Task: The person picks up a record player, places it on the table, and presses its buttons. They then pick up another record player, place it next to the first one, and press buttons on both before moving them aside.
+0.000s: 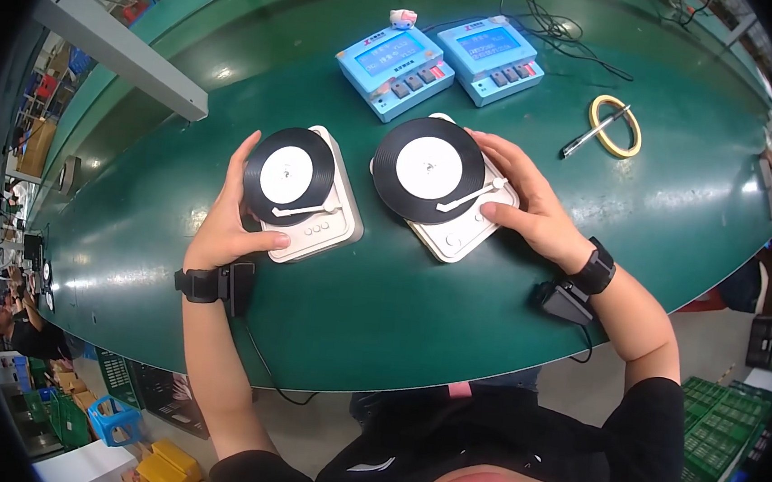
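Two small white toy record players, each with a black disc and a white tonearm, are side by side at the green table's middle. My left hand (241, 216) grips the left record player (321, 233) by its left side, thumb on the front corner and fingers behind the disc. Around the right edge of the right record player (455, 237) my right hand (530, 202) is closed, its thumb by the tonearm base and small knobs. The right player is turned at an angle, and its disc reaches past the body's left edge. The fingertips beneath both players are hidden.
Beyond the players stand two light-blue testers (395, 71) with screens and buttons, one topped by a small figurine (403, 19). A yellow tape roll (632, 138) with a pen (597, 131) across it lies at right. Black cables (560, 42) coil behind. A grey post (129, 53) rises at left.
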The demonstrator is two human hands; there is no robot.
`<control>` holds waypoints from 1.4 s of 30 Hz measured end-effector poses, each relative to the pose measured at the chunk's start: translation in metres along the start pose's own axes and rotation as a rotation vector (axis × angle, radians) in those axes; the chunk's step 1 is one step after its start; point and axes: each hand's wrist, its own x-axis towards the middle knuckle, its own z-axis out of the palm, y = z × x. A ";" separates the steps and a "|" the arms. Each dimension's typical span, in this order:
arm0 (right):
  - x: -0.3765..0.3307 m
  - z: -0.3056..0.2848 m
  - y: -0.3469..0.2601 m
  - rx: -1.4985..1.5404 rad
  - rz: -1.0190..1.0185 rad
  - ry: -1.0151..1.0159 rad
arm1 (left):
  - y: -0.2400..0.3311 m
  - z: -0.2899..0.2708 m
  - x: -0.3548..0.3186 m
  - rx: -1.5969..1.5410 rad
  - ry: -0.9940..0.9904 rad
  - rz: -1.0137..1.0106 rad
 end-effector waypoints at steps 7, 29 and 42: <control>-0.001 0.003 -0.002 0.010 0.014 -0.013 | 0.000 0.001 -0.003 0.015 0.008 0.001; -0.006 0.004 -0.019 -0.958 -0.517 -0.204 | -0.020 -0.009 0.002 -0.266 -0.034 0.071; -0.008 0.007 -0.011 -0.924 -0.552 -0.195 | -0.007 0.011 0.001 -0.326 -0.108 0.046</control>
